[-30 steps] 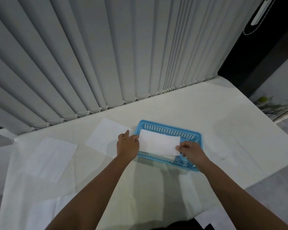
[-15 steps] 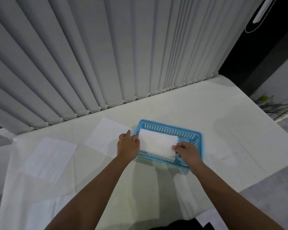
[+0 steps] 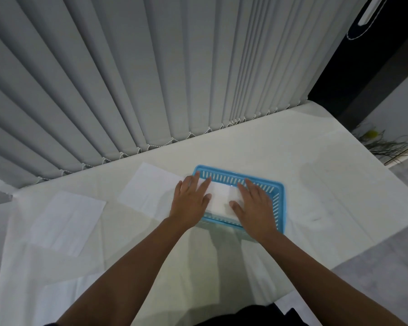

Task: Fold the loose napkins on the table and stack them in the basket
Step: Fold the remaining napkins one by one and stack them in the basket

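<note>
No text, label, brand, number or sign can be read anywhere in the view. The blue basket [image 3: 279, 194], the folded napkin [image 3: 222, 199] inside it, the loose napkins [image 3: 149, 188] on the table [image 3: 320, 161] and the vertical blinds [image 3: 151, 67] all show plain, unmarked surfaces.

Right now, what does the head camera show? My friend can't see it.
The left hand and right hand press flat on a folded napkin in a blue basket on a white table. Two loose napkins lie to its left.
</note>
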Available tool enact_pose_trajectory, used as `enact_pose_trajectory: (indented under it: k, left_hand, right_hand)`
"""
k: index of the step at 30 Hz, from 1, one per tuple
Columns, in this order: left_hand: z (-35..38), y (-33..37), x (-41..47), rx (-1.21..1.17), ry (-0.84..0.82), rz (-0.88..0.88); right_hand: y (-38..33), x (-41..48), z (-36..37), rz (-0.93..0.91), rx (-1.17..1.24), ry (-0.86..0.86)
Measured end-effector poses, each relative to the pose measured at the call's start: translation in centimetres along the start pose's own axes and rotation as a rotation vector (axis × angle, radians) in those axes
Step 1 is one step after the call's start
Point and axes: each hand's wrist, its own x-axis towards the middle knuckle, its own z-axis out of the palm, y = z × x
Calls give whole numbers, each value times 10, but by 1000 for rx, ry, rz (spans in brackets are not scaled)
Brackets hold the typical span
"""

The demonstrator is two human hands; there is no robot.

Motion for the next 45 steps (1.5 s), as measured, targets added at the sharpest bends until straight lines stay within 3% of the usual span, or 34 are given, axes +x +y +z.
enact_pose_trajectory:
  k: [5,15,20,23,26,35,45]
  left_hand:
    - [12,-7,3,135,-181,3]
    - [10,-15,6,154,-253,-70]
    - [6,-24,-3,68,-179,-63]
    - [0,-38,-10,1,-30,-117]
    - [-4,-58,-15,-67,70,-282]
    - [-9,-134,-41,-36,21,-608]
    - [-15,-173,-29,-162,-24,-685]
  right_hand:
    - [1,0,18,-66,-184,-237]
    - [6,0,21,6,-168,-291]
    - [1,-1,11,7,-176,-267]
    - [-17,6,0,-66,-149,-167]
    - [-43,28,-5,-161,-126,-119]
    - [-148,104,26,-440,-218,-287]
    - [-227,161,84,-629,-411,-460]
